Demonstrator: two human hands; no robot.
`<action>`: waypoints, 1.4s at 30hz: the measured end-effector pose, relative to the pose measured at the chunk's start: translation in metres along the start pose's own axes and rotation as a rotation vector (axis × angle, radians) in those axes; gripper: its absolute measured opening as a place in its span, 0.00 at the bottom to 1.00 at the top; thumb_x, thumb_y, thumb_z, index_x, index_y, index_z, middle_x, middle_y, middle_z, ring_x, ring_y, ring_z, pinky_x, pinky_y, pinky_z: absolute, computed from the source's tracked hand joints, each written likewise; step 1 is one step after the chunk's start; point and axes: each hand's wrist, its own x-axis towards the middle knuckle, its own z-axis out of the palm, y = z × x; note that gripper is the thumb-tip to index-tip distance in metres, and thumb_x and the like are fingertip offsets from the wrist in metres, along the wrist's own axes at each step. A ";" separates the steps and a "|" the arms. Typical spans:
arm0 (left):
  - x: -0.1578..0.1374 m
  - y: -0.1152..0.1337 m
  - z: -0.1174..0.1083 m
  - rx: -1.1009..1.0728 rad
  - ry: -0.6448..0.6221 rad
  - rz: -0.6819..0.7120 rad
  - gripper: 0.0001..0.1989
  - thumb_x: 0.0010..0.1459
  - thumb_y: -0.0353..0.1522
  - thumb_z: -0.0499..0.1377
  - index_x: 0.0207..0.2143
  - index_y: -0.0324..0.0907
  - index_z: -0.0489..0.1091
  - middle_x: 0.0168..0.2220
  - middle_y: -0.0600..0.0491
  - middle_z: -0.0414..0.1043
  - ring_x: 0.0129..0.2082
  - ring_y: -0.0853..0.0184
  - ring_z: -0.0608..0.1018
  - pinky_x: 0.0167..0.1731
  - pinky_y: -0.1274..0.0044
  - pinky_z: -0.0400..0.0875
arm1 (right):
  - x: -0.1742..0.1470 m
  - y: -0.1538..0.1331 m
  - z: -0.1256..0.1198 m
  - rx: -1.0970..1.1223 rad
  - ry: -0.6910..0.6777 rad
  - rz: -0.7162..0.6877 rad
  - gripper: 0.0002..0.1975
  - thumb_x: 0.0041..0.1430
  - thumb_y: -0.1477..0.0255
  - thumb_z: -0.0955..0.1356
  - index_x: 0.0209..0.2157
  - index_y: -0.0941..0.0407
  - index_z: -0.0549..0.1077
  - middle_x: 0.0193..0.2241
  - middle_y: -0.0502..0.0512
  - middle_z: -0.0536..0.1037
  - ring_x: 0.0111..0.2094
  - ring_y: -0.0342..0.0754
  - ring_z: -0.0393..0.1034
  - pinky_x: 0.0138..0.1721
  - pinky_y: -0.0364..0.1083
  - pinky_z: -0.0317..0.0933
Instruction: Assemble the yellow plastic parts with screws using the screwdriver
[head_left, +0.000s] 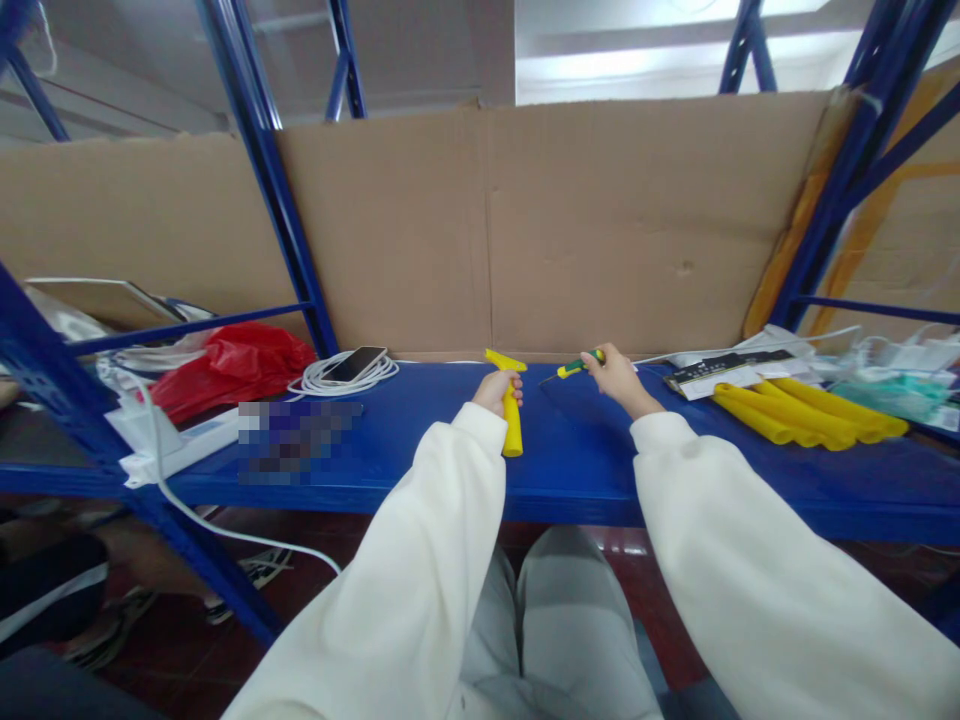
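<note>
My left hand (496, 391) is closed round a yellow plastic handle with a wider, T-like top (512, 430), held nearly upright over the blue shelf (570, 465). In my right hand (613, 378) is a screwdriver (576, 368) with a green and yellow grip. Its thin dark shaft points left and slightly down, toward the yellow handle. A gap separates the screwdriver's tip from the yellow handle. Part of the handle's middle is covered by my left fingers.
Several yellow tubular pieces (810, 410) lie at the right beside a black and white packet (731, 374). To the left are a phone (357, 364) on a coiled white cable (311, 378) and a red plastic bag (236, 365). Cardboard (390, 240) stands behind, between blue posts (277, 200).
</note>
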 end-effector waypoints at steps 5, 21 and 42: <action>0.003 -0.002 -0.002 0.161 -0.048 -0.075 0.11 0.58 0.20 0.49 0.26 0.42 0.59 0.15 0.62 0.55 0.10 0.76 0.56 0.13 0.83 0.54 | 0.000 0.013 -0.007 0.301 -0.022 0.142 0.10 0.63 0.66 0.67 0.33 0.54 0.60 0.21 0.44 0.69 0.14 0.39 0.60 0.19 0.40 0.57; 0.009 -0.006 -0.003 0.181 -0.088 -0.091 0.11 0.58 0.20 0.49 0.27 0.42 0.59 0.16 0.62 0.55 0.10 0.77 0.56 0.13 0.83 0.55 | -0.005 -0.004 -0.012 0.769 0.060 0.209 0.12 0.62 0.62 0.66 0.34 0.52 0.58 0.17 0.40 0.63 0.12 0.37 0.53 0.12 0.35 0.46; -0.001 -0.003 0.000 0.197 -0.128 -0.117 0.10 0.60 0.21 0.47 0.28 0.42 0.58 0.16 0.63 0.54 0.11 0.77 0.56 0.14 0.83 0.53 | -0.009 -0.014 -0.012 0.735 0.049 0.283 0.08 0.64 0.68 0.63 0.33 0.52 0.57 0.15 0.39 0.62 0.11 0.37 0.51 0.12 0.35 0.45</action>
